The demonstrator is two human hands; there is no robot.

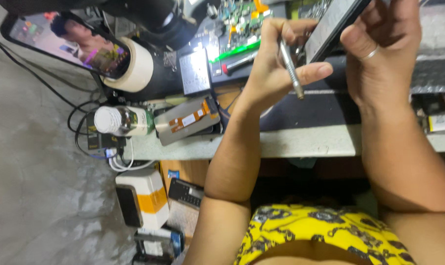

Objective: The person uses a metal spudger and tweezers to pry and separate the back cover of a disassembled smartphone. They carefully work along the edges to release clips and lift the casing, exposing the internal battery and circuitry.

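Left hand [276, 59] above desk [301, 140], fingers closed around slim metal tool [291, 68], tip pointing down toward dark mat [306, 110]. Right hand [379, 49], ring on one finger, fingers wrapped around dark phone [333, 24], held tilted just beside tool. Near desk's left end: white-capped bottle [124, 120] lying on side, roll of tape [136, 66], loose screen panel with orange flex [185, 120]. Second phone [65, 41] propped, display lit. Green circuit board [237, 24] behind left hand.
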